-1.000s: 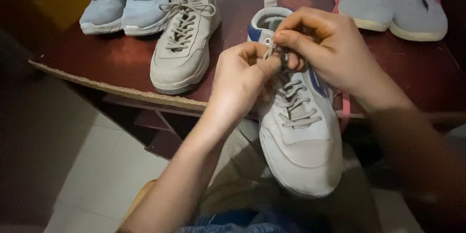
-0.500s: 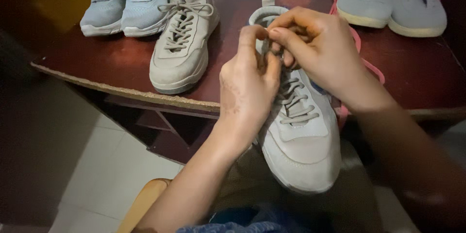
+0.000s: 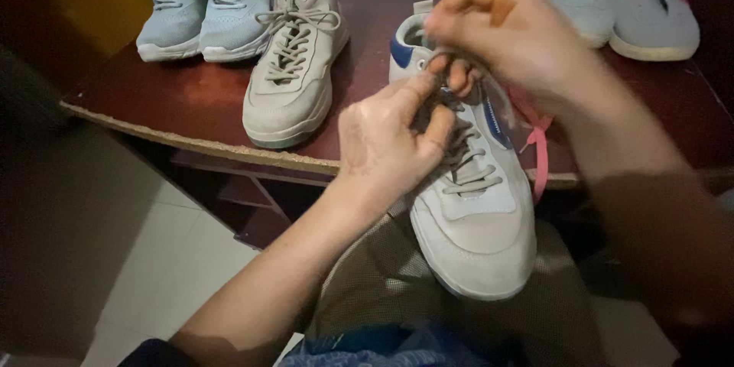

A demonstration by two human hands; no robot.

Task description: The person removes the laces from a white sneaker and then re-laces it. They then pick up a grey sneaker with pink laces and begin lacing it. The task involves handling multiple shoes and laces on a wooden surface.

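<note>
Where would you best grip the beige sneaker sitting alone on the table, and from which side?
Grip the beige sneaker at its heel collar, coming from the far end above. It stands upright with its toe toward the table edge, its collar is open, and the grey pair crowds only its far left side.

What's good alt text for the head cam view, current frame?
Two bare hands, left hand and right hand, work the grey laces at the top of a white sneaker resting on the person's lap against a dark red table. A matching sneaker, a grey pair and a pink-striped pair sit on the table.
</note>
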